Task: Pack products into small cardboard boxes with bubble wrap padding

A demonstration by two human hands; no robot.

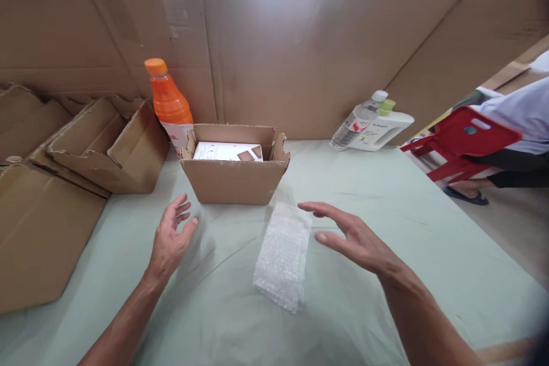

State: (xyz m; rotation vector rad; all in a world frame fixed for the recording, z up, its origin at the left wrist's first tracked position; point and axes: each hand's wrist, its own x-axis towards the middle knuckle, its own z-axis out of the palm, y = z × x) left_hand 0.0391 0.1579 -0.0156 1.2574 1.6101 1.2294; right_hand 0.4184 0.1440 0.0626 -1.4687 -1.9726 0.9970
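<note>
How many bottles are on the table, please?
3: the orange bottle behind the left end of the middle box; the clear bottle and white bottle together at right. Others may be hidden.

The green table (364,314) spans the lower frame, bearing bubble wrap (283,257) below centre, a box (235,183) near centre, more boxes (137,163) at left, an orange bottle (170,100) upper left, base hidden, a clear bottle (352,128) and white bottle (390,127) at right
</note>
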